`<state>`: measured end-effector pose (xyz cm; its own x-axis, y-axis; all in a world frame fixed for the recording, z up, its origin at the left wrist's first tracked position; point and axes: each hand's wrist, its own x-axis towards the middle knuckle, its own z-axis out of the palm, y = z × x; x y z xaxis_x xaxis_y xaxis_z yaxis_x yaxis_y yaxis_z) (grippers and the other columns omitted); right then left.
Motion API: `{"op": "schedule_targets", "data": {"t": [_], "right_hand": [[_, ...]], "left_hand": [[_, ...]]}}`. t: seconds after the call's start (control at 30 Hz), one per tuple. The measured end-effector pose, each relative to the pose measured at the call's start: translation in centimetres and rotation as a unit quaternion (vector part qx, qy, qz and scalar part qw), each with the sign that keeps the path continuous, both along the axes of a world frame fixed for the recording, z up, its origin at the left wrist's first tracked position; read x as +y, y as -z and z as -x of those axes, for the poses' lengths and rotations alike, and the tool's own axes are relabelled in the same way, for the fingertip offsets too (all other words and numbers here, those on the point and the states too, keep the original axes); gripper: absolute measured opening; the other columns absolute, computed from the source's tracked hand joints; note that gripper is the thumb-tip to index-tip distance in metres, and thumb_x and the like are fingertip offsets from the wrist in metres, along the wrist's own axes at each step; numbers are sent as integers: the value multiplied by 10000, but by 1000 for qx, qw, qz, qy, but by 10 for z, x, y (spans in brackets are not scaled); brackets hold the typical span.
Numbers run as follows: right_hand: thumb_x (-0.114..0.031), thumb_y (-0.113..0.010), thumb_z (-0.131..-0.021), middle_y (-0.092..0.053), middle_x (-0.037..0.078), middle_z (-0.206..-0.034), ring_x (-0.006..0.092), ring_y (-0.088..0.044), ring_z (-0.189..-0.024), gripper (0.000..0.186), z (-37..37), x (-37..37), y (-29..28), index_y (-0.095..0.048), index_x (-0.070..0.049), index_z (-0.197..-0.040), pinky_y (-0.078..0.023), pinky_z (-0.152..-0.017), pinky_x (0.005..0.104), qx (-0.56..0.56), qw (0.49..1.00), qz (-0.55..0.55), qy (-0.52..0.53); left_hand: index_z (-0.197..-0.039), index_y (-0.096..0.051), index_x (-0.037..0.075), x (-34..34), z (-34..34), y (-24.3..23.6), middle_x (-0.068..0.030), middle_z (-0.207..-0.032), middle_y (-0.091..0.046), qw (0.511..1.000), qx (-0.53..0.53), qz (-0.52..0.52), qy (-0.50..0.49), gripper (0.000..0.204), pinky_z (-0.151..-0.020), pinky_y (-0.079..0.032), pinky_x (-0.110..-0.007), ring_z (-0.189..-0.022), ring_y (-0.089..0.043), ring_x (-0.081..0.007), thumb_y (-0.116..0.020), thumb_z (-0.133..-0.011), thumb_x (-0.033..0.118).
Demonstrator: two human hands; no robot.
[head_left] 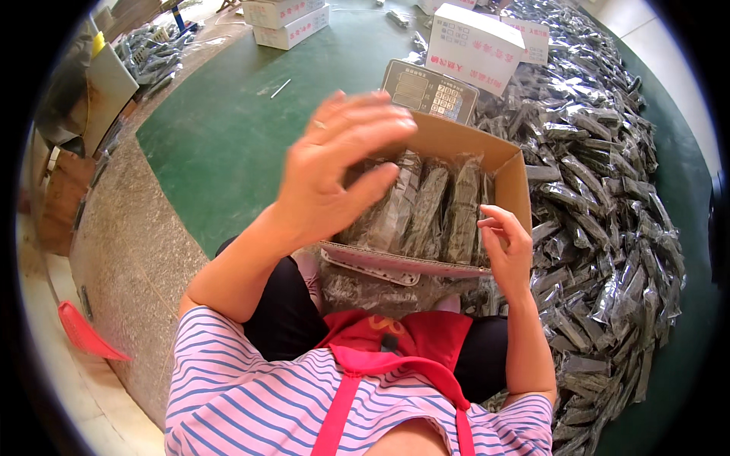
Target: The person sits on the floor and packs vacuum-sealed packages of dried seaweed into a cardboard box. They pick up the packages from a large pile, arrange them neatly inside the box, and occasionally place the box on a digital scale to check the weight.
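Note:
An open cardboard box (517,163) stands in front of me on a weighing scale (409,82), whose keypad panel shows behind it. Clear-wrapped packets of something dark and long (427,209) lie side by side in the box. My left hand (334,167) is raised over the box's left part, fingers stretched out, holding nothing; it hides the packets below. At the near right corner of the box is my right hand (508,243), with thumb and fingers apart and slightly bent. Its fingertips are at the rightmost packet; whether they touch it I cannot tell.
A large heap of wrapped packets (593,228) spreads along the right on the green floor sheet (220,144). White printed cartons (475,45) stand beyond the scale, and more cartons (293,30) sit far left. A red plastic piece (87,332) lies at the left.

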<state>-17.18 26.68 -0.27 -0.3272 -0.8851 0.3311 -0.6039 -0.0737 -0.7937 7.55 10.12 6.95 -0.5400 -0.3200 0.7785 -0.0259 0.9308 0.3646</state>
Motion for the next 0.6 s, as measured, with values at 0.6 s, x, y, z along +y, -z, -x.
{"op": "schedule_targets", "data": {"t": [0.6], "right_hand": [[-30, -559, -853, -633, 46, -979, 98, -598, -847, 257, 30, -11, 14, -592, 3, -1106, -466, -753, 227, -87, 994, 31, 66]], "left_hand": [[-1188, -553, 115, 16, -43, -97, -224, -1376, -312, 968, 54, 240, -49, 470, -1009, -284, -554, -1244, -360, -398, -505, -864, 452]]}}
